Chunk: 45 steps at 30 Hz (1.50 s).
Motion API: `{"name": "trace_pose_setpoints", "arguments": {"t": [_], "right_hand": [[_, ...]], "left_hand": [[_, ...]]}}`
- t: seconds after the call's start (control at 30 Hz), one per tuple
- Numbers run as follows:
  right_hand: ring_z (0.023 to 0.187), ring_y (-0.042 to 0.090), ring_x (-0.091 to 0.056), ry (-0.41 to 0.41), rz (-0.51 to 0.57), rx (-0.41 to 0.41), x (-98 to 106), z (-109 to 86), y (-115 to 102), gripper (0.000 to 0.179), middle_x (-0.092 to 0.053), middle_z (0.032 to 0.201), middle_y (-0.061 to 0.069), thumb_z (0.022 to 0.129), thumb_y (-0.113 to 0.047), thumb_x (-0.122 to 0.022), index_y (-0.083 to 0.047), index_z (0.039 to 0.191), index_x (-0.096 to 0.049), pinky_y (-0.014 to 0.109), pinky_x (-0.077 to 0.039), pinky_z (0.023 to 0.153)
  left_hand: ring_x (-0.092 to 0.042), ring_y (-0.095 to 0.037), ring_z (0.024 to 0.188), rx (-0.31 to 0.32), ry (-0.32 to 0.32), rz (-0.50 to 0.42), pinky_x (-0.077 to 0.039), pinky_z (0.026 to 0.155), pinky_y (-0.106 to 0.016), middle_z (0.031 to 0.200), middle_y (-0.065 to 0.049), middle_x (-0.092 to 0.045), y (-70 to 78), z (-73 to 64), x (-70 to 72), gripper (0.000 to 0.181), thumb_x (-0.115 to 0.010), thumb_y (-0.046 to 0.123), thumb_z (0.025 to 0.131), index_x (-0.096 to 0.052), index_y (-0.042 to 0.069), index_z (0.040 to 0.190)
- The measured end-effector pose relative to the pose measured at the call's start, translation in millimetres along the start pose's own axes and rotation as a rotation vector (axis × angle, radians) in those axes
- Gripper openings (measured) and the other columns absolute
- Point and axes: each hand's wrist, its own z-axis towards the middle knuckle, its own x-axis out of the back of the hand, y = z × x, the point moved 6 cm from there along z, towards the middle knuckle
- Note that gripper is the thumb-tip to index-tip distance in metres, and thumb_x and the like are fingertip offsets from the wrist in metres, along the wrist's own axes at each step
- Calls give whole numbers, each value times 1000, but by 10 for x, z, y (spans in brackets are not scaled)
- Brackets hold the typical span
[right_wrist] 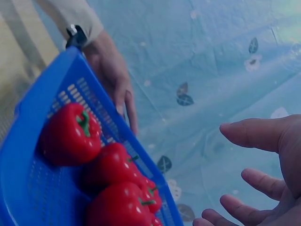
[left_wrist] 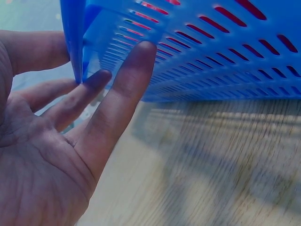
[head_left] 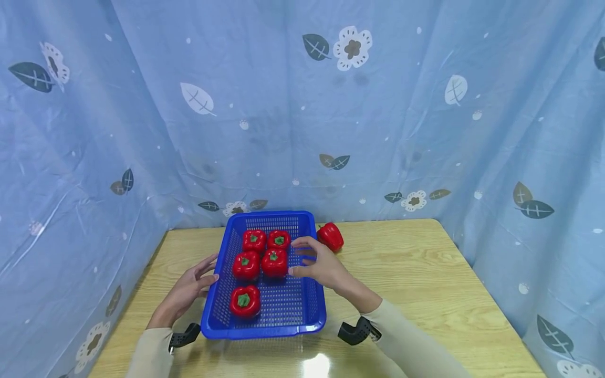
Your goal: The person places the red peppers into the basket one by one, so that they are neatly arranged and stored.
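Observation:
A blue plastic basket [head_left: 289,310] with slotted walls stands on the wooden table and holds several red bell peppers [head_left: 245,301] with green stems. At the basket's left side, my left hand [head_left: 189,286] holds the rim, thumb on the rim and fingers below it along the outer wall [left_wrist: 197,52]. Over the basket's right part hovers my right hand [head_left: 323,265], beside the nearest peppers; its fingers are spread with nothing between them in the right wrist view. Another red bell pepper [head_left: 331,237] lies on its side on the table, just past the basket's right edge.
The wooden table [head_left: 402,278] extends to the right of the basket. A blue curtain [head_left: 283,105] with leaf and flower prints hangs behind it and along both sides. Each sleeve carries a black wrist mount [head_left: 356,331].

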Motion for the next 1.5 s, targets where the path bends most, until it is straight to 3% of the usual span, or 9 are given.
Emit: {"name": "trace_pose_setpoints", "arguments": {"t": [0.4, 0.7, 0.87, 1.5], "right_hand": [[133, 37, -49, 68, 1, -17, 376, 72, 126, 56, -53, 140, 13, 82, -16, -78, -13, 132, -54, 52, -46, 106], [131, 40, -50, 141, -30, -51, 780, 196, 262, 58, -53, 140, 18, 83, -17, -76, -10, 135, -51, 43, -54, 96], [134, 41, -48, 176, -47, -66, 938, 273, 352, 57, -51, 142, 17, 85, -13, -74, -8, 135, -50, 46, -53, 98], [137, 41, -43, 236, -58, -173, 1146, 549, 809, 61, -44, 148, 18, 86, -17, -74, -9, 139, -46, 52, -43, 108]], "left_hand": [[-62, -33, 119, -5, -18, -10, -57, 88, -46, 159, -19, -31, 1, -10, 10, 73, -64, 27, 95, -25, 23, 157], [-62, -34, 119, -1, -14, 5, -56, 90, -47, 159, -19, -30, 6, -1, -1, 73, -63, 27, 95, -24, 22, 157], [-63, -34, 118, -2, -9, 14, -57, 89, -47, 159, -19, -31, -1, 19, 8, 73, -64, 27, 95, -24, 22, 157], [-63, -34, 118, -2, 4, 18, -57, 89, -48, 158, -20, -32, -14, 18, 1, 73, -63, 26, 95, -25, 21, 157]]}}
